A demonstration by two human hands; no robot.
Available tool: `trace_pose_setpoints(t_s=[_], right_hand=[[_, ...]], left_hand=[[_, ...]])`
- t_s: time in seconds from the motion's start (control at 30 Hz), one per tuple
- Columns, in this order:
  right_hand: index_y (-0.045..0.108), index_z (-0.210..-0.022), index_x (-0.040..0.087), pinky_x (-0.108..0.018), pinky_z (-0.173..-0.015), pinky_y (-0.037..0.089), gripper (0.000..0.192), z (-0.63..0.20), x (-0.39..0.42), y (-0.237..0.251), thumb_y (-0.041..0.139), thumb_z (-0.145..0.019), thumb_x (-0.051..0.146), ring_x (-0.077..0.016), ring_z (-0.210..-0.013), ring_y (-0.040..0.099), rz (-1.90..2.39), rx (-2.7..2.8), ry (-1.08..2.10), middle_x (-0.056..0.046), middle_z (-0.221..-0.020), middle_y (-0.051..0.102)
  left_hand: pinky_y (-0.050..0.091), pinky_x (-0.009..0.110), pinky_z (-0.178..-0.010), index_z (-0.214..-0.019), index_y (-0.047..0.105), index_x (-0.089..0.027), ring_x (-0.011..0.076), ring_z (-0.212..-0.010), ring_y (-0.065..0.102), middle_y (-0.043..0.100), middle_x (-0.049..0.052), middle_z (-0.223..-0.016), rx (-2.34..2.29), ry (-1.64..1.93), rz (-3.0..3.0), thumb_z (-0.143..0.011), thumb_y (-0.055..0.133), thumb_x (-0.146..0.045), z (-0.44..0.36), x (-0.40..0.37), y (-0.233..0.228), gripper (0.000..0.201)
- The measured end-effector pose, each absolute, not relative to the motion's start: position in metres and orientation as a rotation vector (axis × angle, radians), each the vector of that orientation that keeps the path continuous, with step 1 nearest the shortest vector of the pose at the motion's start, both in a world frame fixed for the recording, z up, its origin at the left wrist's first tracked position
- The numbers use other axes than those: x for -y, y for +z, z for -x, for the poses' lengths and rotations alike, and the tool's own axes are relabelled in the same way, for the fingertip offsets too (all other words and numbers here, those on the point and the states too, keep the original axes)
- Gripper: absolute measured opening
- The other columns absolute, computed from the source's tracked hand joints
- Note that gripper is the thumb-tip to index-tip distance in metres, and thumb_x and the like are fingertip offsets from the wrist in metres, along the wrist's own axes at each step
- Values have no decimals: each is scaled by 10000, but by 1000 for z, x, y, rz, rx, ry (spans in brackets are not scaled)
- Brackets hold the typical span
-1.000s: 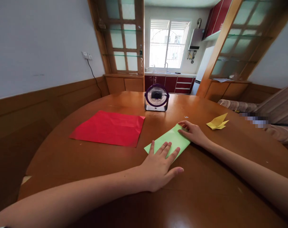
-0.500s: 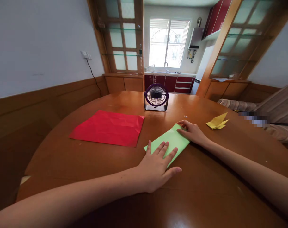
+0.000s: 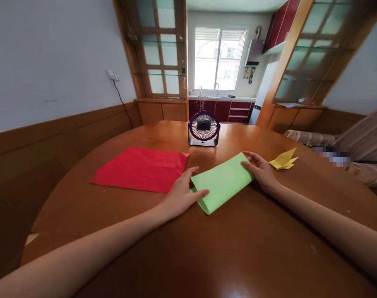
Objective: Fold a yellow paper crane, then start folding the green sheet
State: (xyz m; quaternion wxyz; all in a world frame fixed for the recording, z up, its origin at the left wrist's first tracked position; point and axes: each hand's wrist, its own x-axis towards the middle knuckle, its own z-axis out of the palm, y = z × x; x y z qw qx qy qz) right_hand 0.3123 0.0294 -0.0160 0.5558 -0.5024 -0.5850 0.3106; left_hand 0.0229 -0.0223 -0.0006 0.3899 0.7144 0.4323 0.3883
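Observation:
A folded light-green paper [image 3: 223, 181] is lifted off the round wooden table [image 3: 207, 248], its top layer raised. My left hand [image 3: 182, 193] pinches its near-left end, thumb on top. My right hand [image 3: 260, 170] grips its far-right end with the fingertips. The paper spans between the two hands, slanting from near left to far right.
A red sheet of paper [image 3: 141, 169] lies flat to the left of the green one. A small purple desk fan [image 3: 203, 128] stands at the table's far middle. A yellow folded paper figure [image 3: 283, 160] sits just right of my right hand. A sofa [image 3: 346, 157] is at the right.
My left hand slid off the top of the green paper to its left end and took hold of it. Both hands lifted the paper's upper layer, which looks wider now.

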Motion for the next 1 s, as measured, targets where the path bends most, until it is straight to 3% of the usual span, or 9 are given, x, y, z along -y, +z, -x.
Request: trace_pose_setpoints(t_s=[0.17, 0.3, 0.43, 0.5, 0.67, 0.83, 1.0], right_hand=[[587, -1156, 212, -287, -641, 466, 557, -312, -28, -16, 737, -652, 394, -164, -721, 595, 1165, 1285, 881, -17, -880, 621], [579, -1180, 220, -258, -596, 405, 579, -315, -22, -13, 742, -643, 363, -136, -669, 538, 1223, 1377, 874, 20, -784, 569], [651, -1061, 205, -265, -609, 392, 401, -322, -14, 3, 689, -710, 395, -145, -692, 528, 1319, 1712, 918, 4, -779, 572], [681, -1034, 199, -306, -687, 432, 381, -327, -11, 15, 668, -738, 439, -185, -775, 565, 1356, 1986, 927, -30, -838, 617], [695, -1054, 223, -397, -895, 445, 383, -327, -9, 37, 646, -785, 491, -250, -1011, 575, 1347, 2179, 391, -99, -1163, 597], [712, -972, 218, -385, -840, 462, 317, -298, -7, 62, 584, -850, 481, -223, -901, 605, 1245, 2146, 306, -81, -1003, 669], [679, -750, 171, -308, -697, 495, 336, -264, -13, 86, 530, -854, 453, -146, -664, 612, 1077, 2038, 860, -40, -708, 663]], left_hand=[[519, 294, -784, -1131, 564, -143, 187, -880, 656, 678, 64, -945, -915, 1222, -1214, -644, 775, -200, -23, 15, 1, 533], [521, 264, -705, -1064, 605, -141, 159, -774, 659, 695, 49, -881, -897, 1267, -991, -599, 797, -144, -24, 15, 6, 502], [515, 231, -666, -866, 657, -115, 134, -728, 646, 697, 54, -842, -871, 1324, -845, -599, 781, -120, -25, 12, 5, 294], [499, 216, -613, -813, 672, -108, 122, -692, 628, 690, 52, -812, -874, 1322, -825, -624, 770, -147, -26, 11, 4, 216], [507, 238, -709, -793, 695, -108, 136, -773, 630, 701, 69, -862, -891, 1268, -870, -659, 768, -188, -25, 12, 2, 172], [486, 254, -735, -787, 704, -106, 138, -767, 612, 692, 65, -835, -935, 1163, -914, -667, 761, -205, -25, 13, 4, 166], [433, 226, -627, -770, 701, -108, 121, -682, 562, 656, 45, -761, -925, 1040, -981, -649, 767, -242, -23, 9, 4, 192]])
